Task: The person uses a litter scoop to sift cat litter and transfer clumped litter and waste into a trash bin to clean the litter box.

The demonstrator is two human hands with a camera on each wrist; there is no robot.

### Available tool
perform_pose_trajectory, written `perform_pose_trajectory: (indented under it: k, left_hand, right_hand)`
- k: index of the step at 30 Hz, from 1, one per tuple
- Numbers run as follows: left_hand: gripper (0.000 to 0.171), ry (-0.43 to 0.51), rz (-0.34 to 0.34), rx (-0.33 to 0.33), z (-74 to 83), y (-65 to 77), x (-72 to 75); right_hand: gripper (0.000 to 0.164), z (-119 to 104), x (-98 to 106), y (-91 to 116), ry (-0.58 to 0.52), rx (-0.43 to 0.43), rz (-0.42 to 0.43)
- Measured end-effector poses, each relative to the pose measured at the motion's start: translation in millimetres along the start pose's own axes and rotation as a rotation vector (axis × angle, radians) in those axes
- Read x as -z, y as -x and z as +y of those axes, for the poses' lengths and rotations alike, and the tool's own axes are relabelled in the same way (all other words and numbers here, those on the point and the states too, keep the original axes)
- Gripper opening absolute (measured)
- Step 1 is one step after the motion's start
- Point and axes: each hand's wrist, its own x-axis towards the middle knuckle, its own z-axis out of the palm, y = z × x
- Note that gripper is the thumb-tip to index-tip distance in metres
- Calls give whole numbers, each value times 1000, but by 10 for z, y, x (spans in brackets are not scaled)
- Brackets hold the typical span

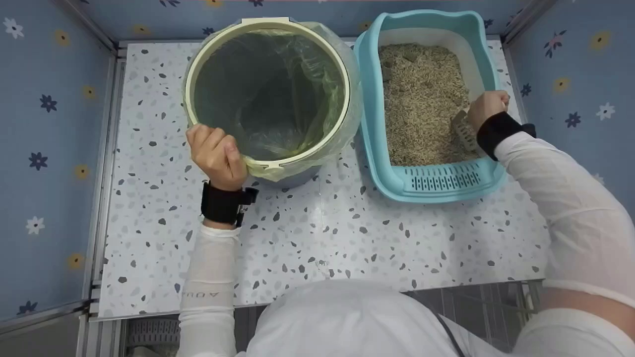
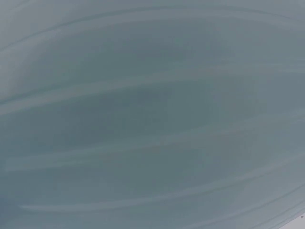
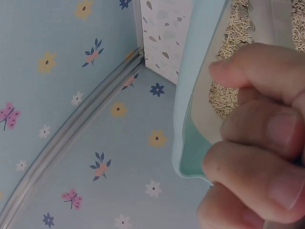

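Note:
My left hand grips the near-left rim of a round trash bin, fingers curled over its pale yellow ring. A thin see-through bag lines the bin and hangs over the outside. The left wrist view is filled by a blurred, ribbed grey-green surface. At the right, my right hand holds a litter scoop whose slotted head sits on the litter near the box's right wall. Curled fingers hide most of the handle. The blue litter box contains tan pellet litter, with darker clumps toward the back left.
Bin and litter box stand side by side on a speckled white table. Flower-patterned panels close off the left, back and right sides. A grey slotted basket shows below the table's front edge.

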Motion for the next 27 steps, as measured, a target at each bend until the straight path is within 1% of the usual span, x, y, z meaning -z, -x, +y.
perform_pose_trajectory:
  k: [3,6,10,12,14,17,19,21,24,27]
  left_hand:
    - [50,-2,1,1,4,-2,1]
    - [46,-1,3,4,10,-4,4]
    - [44,2,1,8,26,-13,6]
    - [44,2,-1,9,32,-15,4]
    - [45,0,0,8,21,-8,4]
    - [48,-14,0,5,-93,80,8]
    - [49,-20,0,4,-145,117,11]
    - [50,-22,0,2,-159,128,13]
    - [49,-13,1,2,-70,62,10]
    - [49,-3,2,3,-21,30,8]
  right_hand:
    - [36,7,-47,38,-24,29,4]
    - [36,24,-85,65,-59,45,13]
    - [38,84,-132,88,-124,79,-1]
    - [39,142,-167,103,-176,107,1]
    - [34,206,-207,112,-239,142,18]
    - [27,283,-262,125,-327,173,28]
    - [24,323,-297,117,-363,185,9]
    - [22,358,-336,98,-384,199,-13]
    - [16,402,-417,48,-420,232,-53]
    - [12,419,-514,10,-459,252,-71]
